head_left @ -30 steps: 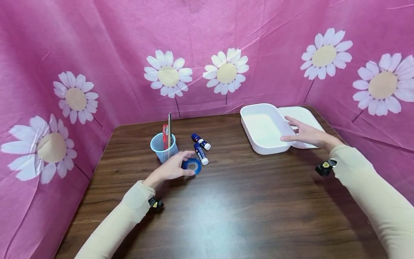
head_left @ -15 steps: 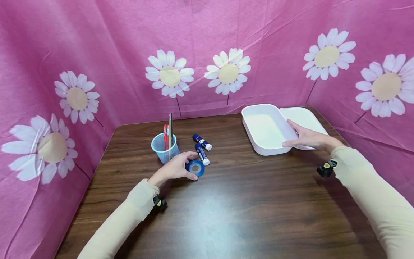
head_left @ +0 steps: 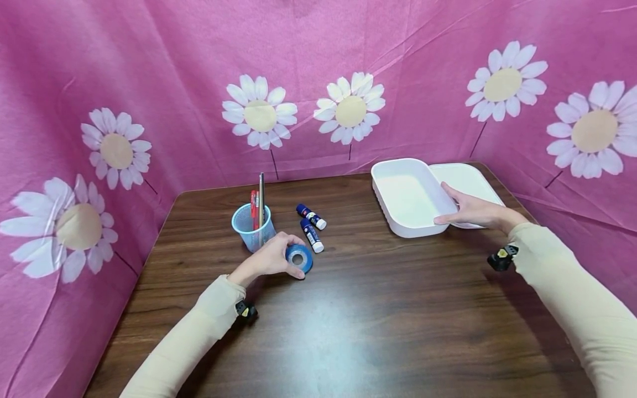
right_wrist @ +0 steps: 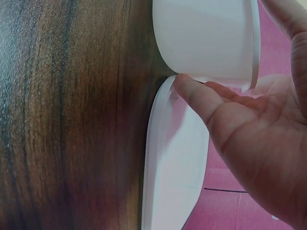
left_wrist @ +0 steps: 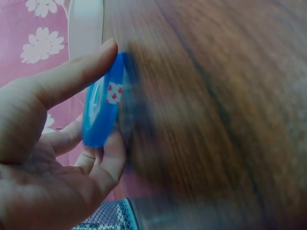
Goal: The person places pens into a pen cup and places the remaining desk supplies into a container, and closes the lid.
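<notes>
1. Behind your bare left fingers (left_wrist: 112, 158), you wear a plain cream left sleeve (head_left: 169, 348).
2. Behind your bare right fingers (right_wrist: 194, 93) runs a matching right sleeve (head_left: 562, 282), wrinkled farther back.
3. Just behind your fingers sit small black-and-yellow devices: left wrist device (head_left: 250, 313), right wrist device (head_left: 499, 261).

The tape (left_wrist: 100, 117) looks glossy; the box (head_left: 408, 199), smooth plastic; the table (head_left: 398, 315), shiny wood.

In the head view, open tabletop (head_left: 378, 309) spans the lower middle and runs up between the glue sticks (head_left: 312, 235) and the white box (head_left: 410, 196). Left of centre, the pen cup (head_left: 250, 237) obstructs just beside the left hand (head_left: 271, 257); the curtain (head_left: 423, 132) bounds the top.
</notes>
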Motion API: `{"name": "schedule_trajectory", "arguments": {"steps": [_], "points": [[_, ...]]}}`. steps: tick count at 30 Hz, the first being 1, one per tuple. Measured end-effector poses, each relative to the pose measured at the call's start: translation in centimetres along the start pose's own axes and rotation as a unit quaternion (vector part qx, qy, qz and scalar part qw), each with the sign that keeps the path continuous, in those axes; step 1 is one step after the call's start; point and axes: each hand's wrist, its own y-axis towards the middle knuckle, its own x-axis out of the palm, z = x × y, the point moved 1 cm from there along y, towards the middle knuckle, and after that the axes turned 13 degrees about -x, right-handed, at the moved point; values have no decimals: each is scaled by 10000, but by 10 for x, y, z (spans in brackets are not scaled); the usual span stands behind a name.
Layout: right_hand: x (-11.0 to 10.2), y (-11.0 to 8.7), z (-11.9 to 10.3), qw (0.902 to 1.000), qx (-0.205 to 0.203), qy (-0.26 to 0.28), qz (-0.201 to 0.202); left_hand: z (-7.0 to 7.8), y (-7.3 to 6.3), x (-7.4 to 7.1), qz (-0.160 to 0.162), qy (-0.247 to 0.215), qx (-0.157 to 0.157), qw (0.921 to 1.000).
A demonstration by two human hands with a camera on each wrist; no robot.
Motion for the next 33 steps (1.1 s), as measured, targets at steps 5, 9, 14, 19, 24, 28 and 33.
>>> {"name": "schedule_trajectory", "arguments": {"steps": [5, 9, 14, 19, 24, 28, 33], "points": [[1, -1, 1, 10000, -15, -71, -16, -2, -2, -1, -389, -734, -147, 9964], [1, -1, 1, 10000, -17, 17, -4, -3, -3, -1, -948, -1638, -208, 9817], [2, -1, 3, 9999, 2, 164, 21, -6, -3, -2, -1537, -2504, -389, 9551], [3, -2, 4, 9995, 9, 315, 20, -9, -3, -3, -1692, -2835, -497, 9426], [4, -2, 3, 9984, 18, 567, 39, -9, -2, -4, -1772, -3304, -608, 9251], [3, -2, 2, 9978, 37, 661, 20, -3, -1, -6, -1825, -3657, -590, 9108], [3, -1, 3, 9982, 72, 599, 9, 6, 3, -8, -1782, -3989, -531, 8980]]}}
